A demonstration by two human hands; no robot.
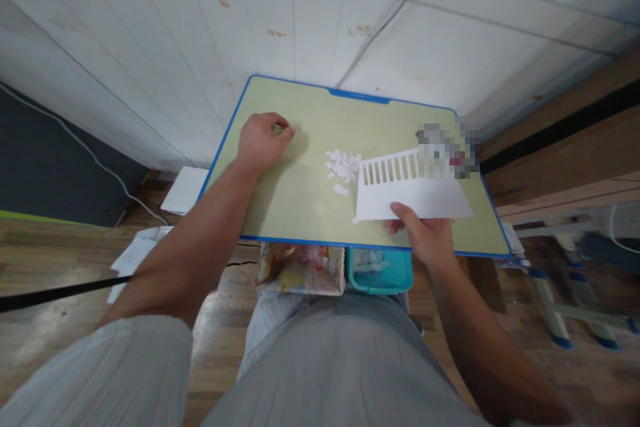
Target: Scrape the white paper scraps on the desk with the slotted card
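My right hand [427,233] grips a white slotted panel [410,197] by its near edge, thumb on top and fingers beneath. A row of long slots runs along the panel's far side. Close to its left end lies a loose heap of small white paper scraps [344,165] on the pale yellow-green table [295,207]. Over the left part of the table, my left hand [265,140] is closed with its fingers curled toward the thumb. Whatever it may hold is hidden.
A blurred-out object [445,150] sits at the table's right, behind the panel. Below the near edge stand a teal bin [407,280] and a patterned box [300,285] with litter. Behind the table is a white wall [310,27]; cardboard boxes [565,147] stand right.
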